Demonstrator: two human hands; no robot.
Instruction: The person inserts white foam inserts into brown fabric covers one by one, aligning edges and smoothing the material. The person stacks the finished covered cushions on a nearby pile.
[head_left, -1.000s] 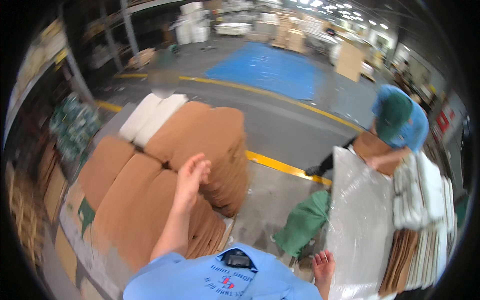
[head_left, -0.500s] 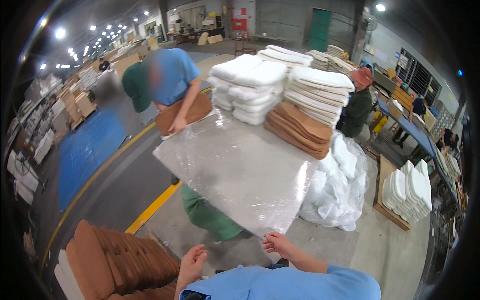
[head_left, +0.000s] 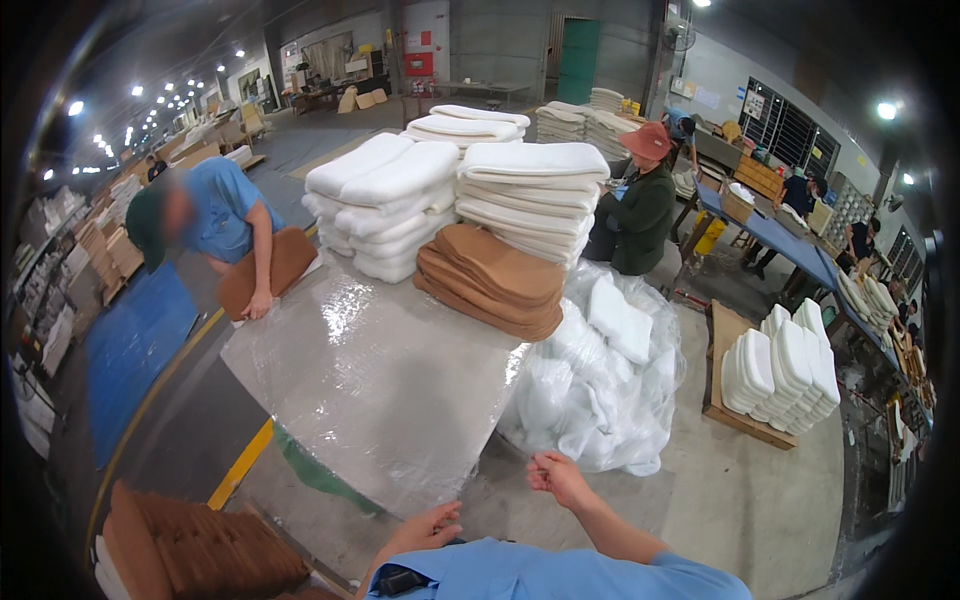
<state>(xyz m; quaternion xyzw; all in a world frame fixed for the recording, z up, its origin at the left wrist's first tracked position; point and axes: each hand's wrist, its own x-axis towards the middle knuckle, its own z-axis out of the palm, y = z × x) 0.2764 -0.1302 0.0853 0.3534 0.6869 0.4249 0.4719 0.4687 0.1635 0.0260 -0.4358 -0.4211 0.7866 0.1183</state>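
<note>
A table (head_left: pixel 370 390) wrapped in clear plastic film stands before me, its near corner pointing at my body. My left hand (head_left: pixel 432 525) is just below that corner, fingers partly stretched out and holding nothing I can see. To its right, my right hand (head_left: pixel 557 478) hangs in the air off the table edge, fingers loosely curled and apart, nothing visible in them. On the table's far side lie brown pads (head_left: pixel 495 285) in a stack. Behind them rise piles of white pads (head_left: pixel 530 195) and thick folded white pads (head_left: pixel 385 185).
A co-worker (head_left: pixel 225 210) leans at the table's left corner, one hand on a brown pad (head_left: pixel 268 270). A plastic bag of white pieces (head_left: pixel 600 390) bulges right of the table. More brown pads (head_left: pixel 210 545) stand at lower left. White pads (head_left: pixel 785 375) sit on a board at right.
My view has turned right, shifting the table leftward. My right hand has come away from the table's near corner; my left hand is now closer to it. The co-worker stays beside the brown pad.
</note>
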